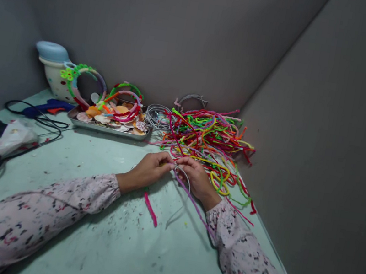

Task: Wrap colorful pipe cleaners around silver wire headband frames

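Observation:
My left hand (pixel 151 171) and my right hand (pixel 198 181) meet above the middle of the table, fingertips pinched close together. Between them is a thin grey headband (pixel 189 179), curving down beside my right fingers. A purple pipe cleaner (pixel 197 209) runs from the fingertips down past my right wrist. My left fingers close on the headband, and the right ones pinch at the same spot, where headband and pipe cleaner meet. Below my left hand shows a bright pink pipe cleaner (pixel 151 208); my hand hides where its upper end leads.
A large heap of coloured pipe cleaners (pixel 207 134) lies at the back right, beside grey headbands (pixel 159 117). A metal tray (pixel 110 131) holds shells and wrapped headbands (pixel 90 77). Left are a blue glue gun (pixel 47 107), black cable (pixel 2 159), plastic bag (pixel 12 135) and light-blue-lidded container (pixel 54 72).

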Demonstrator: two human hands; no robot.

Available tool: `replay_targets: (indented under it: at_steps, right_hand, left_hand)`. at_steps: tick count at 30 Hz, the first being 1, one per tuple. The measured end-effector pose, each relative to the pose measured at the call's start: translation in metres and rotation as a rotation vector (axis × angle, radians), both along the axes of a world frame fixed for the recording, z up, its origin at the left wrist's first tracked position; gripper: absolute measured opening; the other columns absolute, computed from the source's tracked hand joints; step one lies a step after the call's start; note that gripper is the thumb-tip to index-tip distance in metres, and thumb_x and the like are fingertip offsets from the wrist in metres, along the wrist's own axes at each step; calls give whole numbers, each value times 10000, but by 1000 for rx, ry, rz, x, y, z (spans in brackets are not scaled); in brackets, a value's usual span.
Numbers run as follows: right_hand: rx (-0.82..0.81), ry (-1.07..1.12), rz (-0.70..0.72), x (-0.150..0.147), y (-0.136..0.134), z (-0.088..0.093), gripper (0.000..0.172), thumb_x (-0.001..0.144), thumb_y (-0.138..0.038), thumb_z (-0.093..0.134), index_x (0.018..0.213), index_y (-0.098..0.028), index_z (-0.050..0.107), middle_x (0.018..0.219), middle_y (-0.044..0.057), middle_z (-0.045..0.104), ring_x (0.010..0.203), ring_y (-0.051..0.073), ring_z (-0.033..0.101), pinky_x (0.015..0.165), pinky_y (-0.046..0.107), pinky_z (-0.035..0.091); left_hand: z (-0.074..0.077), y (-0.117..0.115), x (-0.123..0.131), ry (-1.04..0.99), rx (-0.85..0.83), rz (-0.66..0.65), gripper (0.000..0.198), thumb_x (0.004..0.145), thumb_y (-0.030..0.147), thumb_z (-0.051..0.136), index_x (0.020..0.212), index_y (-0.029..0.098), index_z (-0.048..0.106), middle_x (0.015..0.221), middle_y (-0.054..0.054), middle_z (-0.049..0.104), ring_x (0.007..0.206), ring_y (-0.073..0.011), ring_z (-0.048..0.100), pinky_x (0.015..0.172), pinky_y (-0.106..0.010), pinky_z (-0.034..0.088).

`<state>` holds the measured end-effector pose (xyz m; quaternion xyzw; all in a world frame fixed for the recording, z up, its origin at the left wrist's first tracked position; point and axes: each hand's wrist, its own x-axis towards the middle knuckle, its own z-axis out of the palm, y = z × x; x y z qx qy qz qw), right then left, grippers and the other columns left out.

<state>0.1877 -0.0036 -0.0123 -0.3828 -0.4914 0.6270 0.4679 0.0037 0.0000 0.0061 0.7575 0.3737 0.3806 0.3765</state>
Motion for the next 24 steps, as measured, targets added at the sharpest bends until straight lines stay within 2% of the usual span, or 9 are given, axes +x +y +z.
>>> replay_targets:
  at_steps: [6,11,18,24]
  right_hand:
    - [72,-113,59,0,-4,6,228,738,-327,694,903,-182,633,702,-34,599,551,75,510,520,199,396]
    - [107,-173,62,-5,-6,10,285,710,-366,725,905,-183,628,857,-4,620,686,106,565,610,234,482]
    - [145,-178,-5,-9,-3,4,264,696,-352,724,848,-183,590,725,-27,600,540,84,519,497,210,436]
    - [266,-301,-71,-10,-6,6,194,734,-329,659,845,-183,594,689,-22,588,550,98,512,513,221,424]
  left_hand:
    - [-3,4,1,-72,-64,10,182,850,315,511,841,151,589,679,24,539,608,-103,461,543,-196,344]
    - [-2,1,2,-95,-80,-24,154,873,282,476,937,162,548,748,16,549,644,-107,467,570,-202,357]
    - [-4,-2,1,-54,-149,-57,128,889,283,446,886,175,513,662,40,497,575,-94,432,527,-197,328]
    - [-7,0,1,-77,-231,-79,169,892,322,441,836,175,503,649,41,507,500,-71,421,466,-183,302]
